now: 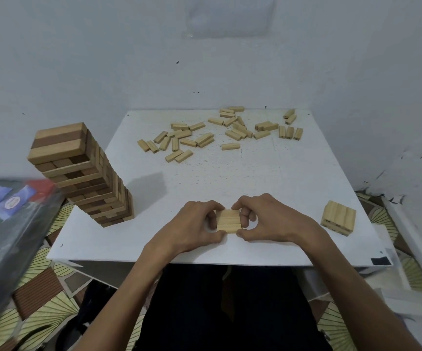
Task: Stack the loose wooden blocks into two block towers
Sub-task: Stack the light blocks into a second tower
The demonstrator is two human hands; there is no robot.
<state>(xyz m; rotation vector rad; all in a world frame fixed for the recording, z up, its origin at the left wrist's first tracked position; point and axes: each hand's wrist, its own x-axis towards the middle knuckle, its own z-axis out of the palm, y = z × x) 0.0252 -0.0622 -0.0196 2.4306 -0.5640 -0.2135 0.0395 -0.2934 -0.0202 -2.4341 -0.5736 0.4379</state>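
Observation:
A tall tower [83,173] of light and dark wooden blocks stands at the left of the white table [268,188]. A short stack [338,217] of pale blocks sits near the right edge. Between my hands lies a small set of blocks [228,221], side by side on the table near the front edge. My left hand [194,225] grips its left side and my right hand [263,219] grips its right side, fingers curled round it. Several loose blocks [220,134] lie scattered across the far half of the table.
A wall stands right behind the table. A dark box with colourful print [7,224] juts in at the left, close to the tall tower. A patterned floor mat [53,287] lies below. My dark-clothed legs [217,312] are under the front edge.

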